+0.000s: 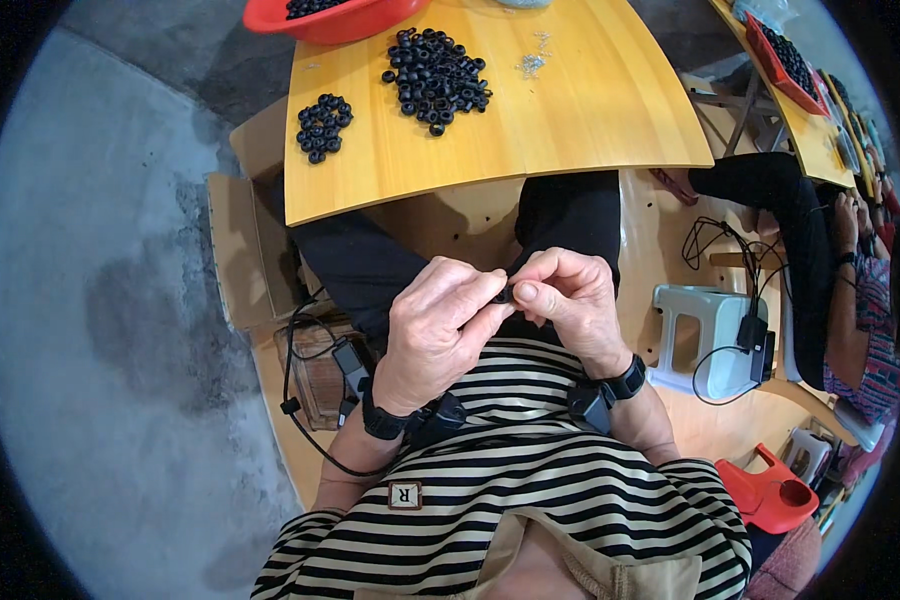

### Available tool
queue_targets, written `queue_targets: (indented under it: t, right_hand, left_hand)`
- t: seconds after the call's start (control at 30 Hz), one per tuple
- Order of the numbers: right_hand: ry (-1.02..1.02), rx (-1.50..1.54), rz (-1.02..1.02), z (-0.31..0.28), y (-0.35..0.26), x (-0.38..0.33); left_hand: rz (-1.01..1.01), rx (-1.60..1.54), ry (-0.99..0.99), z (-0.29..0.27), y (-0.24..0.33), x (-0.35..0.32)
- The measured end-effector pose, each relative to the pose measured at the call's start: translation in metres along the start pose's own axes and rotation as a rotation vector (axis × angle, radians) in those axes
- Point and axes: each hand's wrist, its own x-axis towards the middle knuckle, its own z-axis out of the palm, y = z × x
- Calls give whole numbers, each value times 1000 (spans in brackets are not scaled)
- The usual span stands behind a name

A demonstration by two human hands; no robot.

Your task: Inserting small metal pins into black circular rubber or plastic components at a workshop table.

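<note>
Above my lap, just short of the table edge, my two hands meet. My left hand [438,325] pinches a small black ring-shaped piece [503,295] between thumb and fingers. Close against its right side, my right hand [573,308] has thumb and forefinger pressed together; whatever they hold is too small or hidden to make out. On the yellow wooden table [560,125] lies a large pile of black ring-shaped pieces [438,80]. A smaller group of similar pieces [324,128] lies to its left. Tiny clear bits [533,62] are scattered right of the large pile.
A red basin [340,25] with more black pieces stands at the table's far left. An open cardboard box [255,240] is below left. To the right are a pale plastic stool [710,335] with cables, a red plastic stool [770,495] and another seated person [850,300].
</note>
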Motion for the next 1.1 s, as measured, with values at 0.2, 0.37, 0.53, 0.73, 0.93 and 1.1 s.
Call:
queue_targets:
  t: [0.2,0.37,0.53,0.73,0.93,1.1]
  right_hand:
    - [-24,-408,-200,3,-6,2]
    - [-78,-735,-367,3,-6,8]
    - [-100,-832,-543,2,-6,12]
    - [-151,-876,-682,-1,-10,15]
    - [-228,-933,-823,-6,-16,21]
    - [-254,-912,-874,-4,-17,26]
  left_hand:
    - [23,5,-14,1,0,1]
    - [-43,-19,7,2,2,1]
    - [-99,-69,-11,-1,-2,-4]
    - [-119,-122,-71,-5,1,-3]
    - [-152,-236,-97,-7,1,2]
    - [-182,-285,-100,-9,-1,2]
